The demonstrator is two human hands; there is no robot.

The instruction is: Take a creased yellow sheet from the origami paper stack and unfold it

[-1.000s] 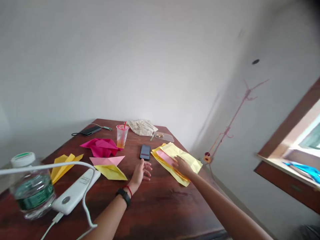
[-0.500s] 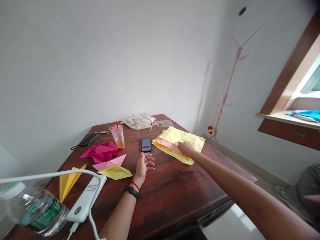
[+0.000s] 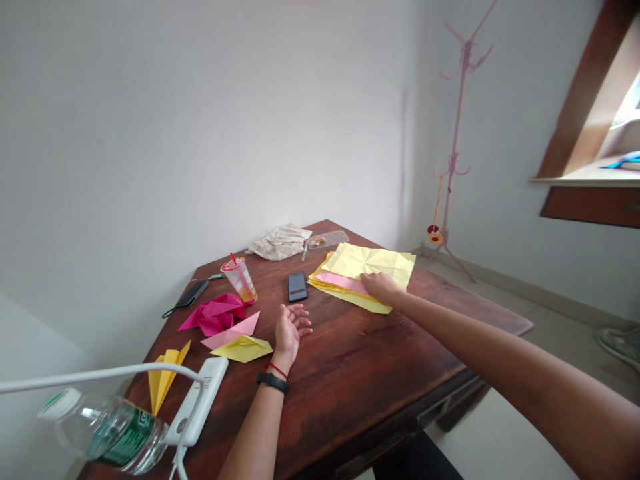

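My right hand (image 3: 381,287) reaches onto a stack of coloured paper (image 3: 345,298) at the right of the table. Its fingers are drawn together on the paper, where a pink sheet (image 3: 340,281) shows below a creased pale yellow sheet (image 3: 375,261). The fingertips are partly hidden, so which sheet they grip is unclear. Palm up, my left hand (image 3: 291,328) rests on the wood with loosely bent fingers apart and nothing in them. Just beyond it lies a phone (image 3: 297,287). To its left are a folded yellow paper (image 3: 243,349) and a folded pink paper (image 3: 234,331).
A magenta folded paper (image 3: 215,315), a drink cup with a straw (image 3: 241,280) and a yellow paper plane (image 3: 167,378) occupy the left side. Nearer are a white power strip (image 3: 200,400) and a water bottle (image 3: 110,430). A cloth (image 3: 280,241) and clear tray (image 3: 327,239) lie at the back.
The camera view has shifted slightly. My right hand stays at the paper stack, its fingers now more curled in. My left hand keeps its place beside the folded papers.
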